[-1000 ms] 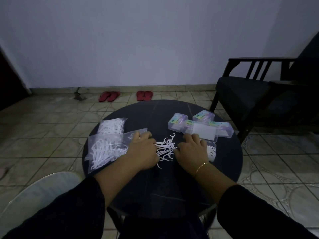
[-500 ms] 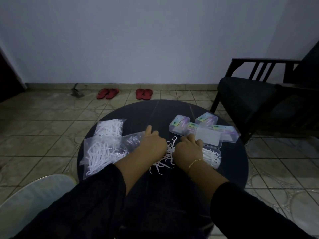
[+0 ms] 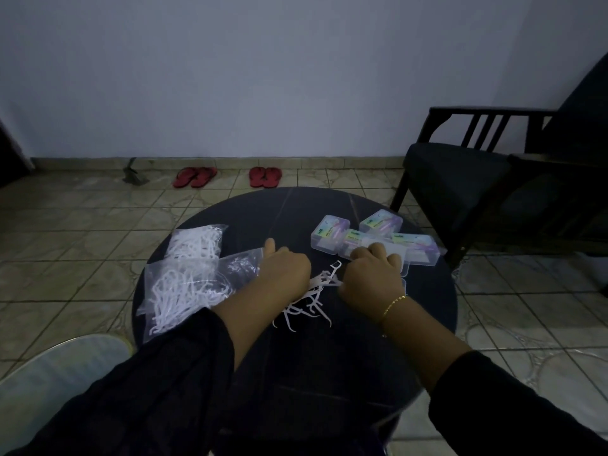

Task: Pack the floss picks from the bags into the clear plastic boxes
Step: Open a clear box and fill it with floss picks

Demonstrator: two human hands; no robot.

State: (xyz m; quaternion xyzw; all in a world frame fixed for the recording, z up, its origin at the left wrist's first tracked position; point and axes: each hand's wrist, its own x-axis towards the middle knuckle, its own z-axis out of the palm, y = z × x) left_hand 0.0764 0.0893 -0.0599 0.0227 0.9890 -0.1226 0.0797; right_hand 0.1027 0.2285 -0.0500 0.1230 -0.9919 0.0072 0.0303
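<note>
Gathering loose picks (image 3: 314, 299) is the step in hand, by my reading; they lie in a small tangle on the dark round table (image 3: 427, 320), directly between the two hands and touching both. Left hand (image 3: 285, 270) sits on the tangle's left edge, fingers curled under with the thumb stuck up toward the bags; whether those fingers actually pinch any picks I cannot tell, since the knuckles hide them. Right hand (image 3: 371, 276) is on the tangle's right edge, fingers curled, and a small bunch of picks (image 3: 330, 274) seems to be pinched at its inner side, one pick head poking up above the fist; its fingertips reach over the edge of an open box (image 3: 404, 268) that is mostly hidden behind it. The heap runs roughly from the fists back toward the person (individual picks point every way). The right hand is nearer the boxes (image 3: 330, 236), so the load probably goes rightward and away. Two bags (image 3: 184, 284) of picks lie left of the left hand, overlapping each other.
</note>
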